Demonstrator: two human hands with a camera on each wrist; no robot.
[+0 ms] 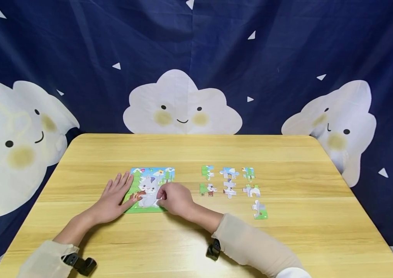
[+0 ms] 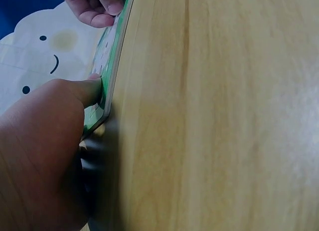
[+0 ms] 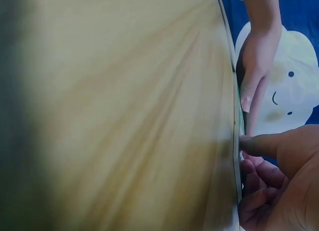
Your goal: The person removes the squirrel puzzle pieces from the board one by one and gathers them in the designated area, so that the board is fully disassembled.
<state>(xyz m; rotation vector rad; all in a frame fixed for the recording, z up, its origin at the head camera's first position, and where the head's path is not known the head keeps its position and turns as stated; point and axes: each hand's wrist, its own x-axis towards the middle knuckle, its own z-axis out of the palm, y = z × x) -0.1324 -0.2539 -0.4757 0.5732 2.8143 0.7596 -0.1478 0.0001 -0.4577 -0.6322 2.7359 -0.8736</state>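
A dark blue backdrop [image 1: 280, 58] printed with smiling white clouds hangs behind a pale wooden table [image 1: 196, 247]. No writing or brand mark can be read anywhere. On the table, left of centre, lies the puzzle board [image 1: 149, 183], showing a grey-white animal on grass under a blue sky. The left hand [image 1: 114, 197] lies flat on the board's left edge, fingers straight and together. The right hand [image 1: 175, 199] rests on the board's lower right part with fingers curled under; whether they pinch a piece I cannot tell. Right of the board, seven loose puzzle pieces [image 1: 229, 188] sit in rows, apart from one another.
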